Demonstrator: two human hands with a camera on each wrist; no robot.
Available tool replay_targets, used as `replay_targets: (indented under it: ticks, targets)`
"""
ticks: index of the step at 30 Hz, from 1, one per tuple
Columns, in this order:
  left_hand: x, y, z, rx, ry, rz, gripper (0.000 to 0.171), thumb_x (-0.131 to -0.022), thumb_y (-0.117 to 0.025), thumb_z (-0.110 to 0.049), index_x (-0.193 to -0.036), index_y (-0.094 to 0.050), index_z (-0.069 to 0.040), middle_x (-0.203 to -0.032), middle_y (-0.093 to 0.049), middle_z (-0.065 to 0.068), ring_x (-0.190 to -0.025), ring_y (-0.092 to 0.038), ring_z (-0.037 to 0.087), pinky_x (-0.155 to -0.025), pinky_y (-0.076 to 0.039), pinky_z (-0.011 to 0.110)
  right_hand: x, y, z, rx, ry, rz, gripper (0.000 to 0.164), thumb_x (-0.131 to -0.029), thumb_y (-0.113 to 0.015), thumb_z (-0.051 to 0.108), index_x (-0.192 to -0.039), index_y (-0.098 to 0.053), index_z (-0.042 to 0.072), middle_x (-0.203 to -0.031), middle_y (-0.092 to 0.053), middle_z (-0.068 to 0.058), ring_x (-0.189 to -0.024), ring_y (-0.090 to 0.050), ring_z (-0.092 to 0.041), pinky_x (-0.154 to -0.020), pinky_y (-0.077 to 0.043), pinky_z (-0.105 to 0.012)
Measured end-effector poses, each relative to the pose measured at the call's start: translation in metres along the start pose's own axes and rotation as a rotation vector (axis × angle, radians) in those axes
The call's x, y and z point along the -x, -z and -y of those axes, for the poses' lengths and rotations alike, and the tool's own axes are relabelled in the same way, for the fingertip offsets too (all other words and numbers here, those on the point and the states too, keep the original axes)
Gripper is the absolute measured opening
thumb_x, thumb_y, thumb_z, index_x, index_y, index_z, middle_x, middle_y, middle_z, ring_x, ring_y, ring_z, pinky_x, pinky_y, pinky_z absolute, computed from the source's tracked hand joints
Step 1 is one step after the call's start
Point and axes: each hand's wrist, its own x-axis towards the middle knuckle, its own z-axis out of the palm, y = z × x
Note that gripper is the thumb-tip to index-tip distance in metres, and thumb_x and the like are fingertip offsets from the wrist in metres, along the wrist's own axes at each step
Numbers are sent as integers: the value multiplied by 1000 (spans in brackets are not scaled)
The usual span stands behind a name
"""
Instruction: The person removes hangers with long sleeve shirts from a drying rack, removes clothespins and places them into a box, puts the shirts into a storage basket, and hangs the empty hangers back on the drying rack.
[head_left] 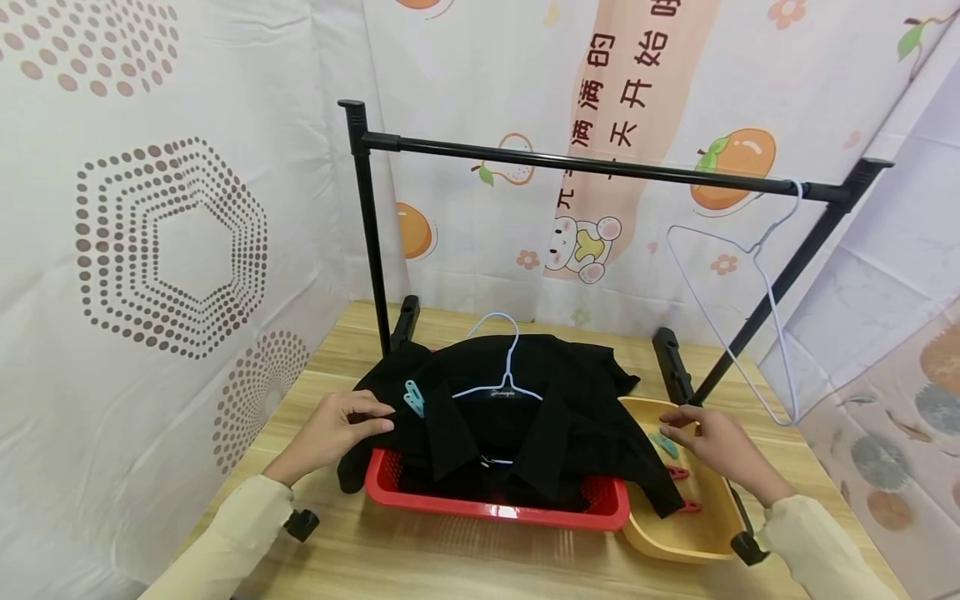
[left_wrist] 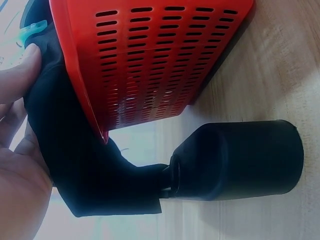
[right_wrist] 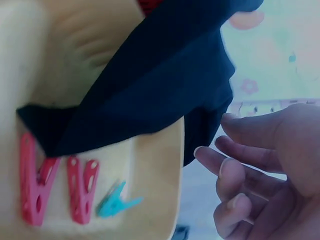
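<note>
A black collared shirt lies spread over a red basket, with a light blue hanger inside its neck, hook upward. A teal clothespin is on the shirt's left shoulder. Beside that clothespin my left hand pinches the black cloth between thumb and fingers; its thumb shows against the fabric in the left wrist view. My right hand hovers over the right side of a yellow tray, fingers loosely bent and holding nothing. One shirt sleeve hangs into this tray, near pink-red clothespins and another teal clothespin.
A black clothes rack stands over the table, its bar spanning behind the basket. From the bar's right end hangs a second light blue hanger. The rack's feet reach forward on both sides, ending in black caps. Printed curtains surround the table.
</note>
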Motion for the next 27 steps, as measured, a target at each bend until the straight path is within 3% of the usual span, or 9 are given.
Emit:
replay_targets:
  ticks: [11, 18, 27]
  targets:
    - [0, 0, 0, -8, -13, -12, 18, -89, -81, -12, -106, -82, -14, -88, -72, -8, -74, -60, 10, -65, -53, 27, 2, 12, 29, -16, 82, -65, 17, -100, -71, 23, -109, -77, 11, -75, -64, 9, -50, -38, -5, -46, -34, -27]
    - [2, 0, 0, -17, 4, -13, 16, -89, -82, -16, -105, -82, -17, -86, -71, -11, -74, -61, 11, -65, -53, 28, 6, 14, 46, -15, 120, -117, 10, -99, -72, 22, -105, -78, 16, -57, -46, 13, -48, -37, -4, -45, -34, -25]
    - [1, 0, -1, -6, 11, -13, 18, -89, -81, -11, -106, -82, -15, -88, -72, -7, -76, -62, 11, -66, -54, 27, 9, 15, 66, -35, 218, -201, 8, -94, -77, 16, -101, -78, 20, -57, -44, 16, -47, -37, -2, -44, -32, -24]
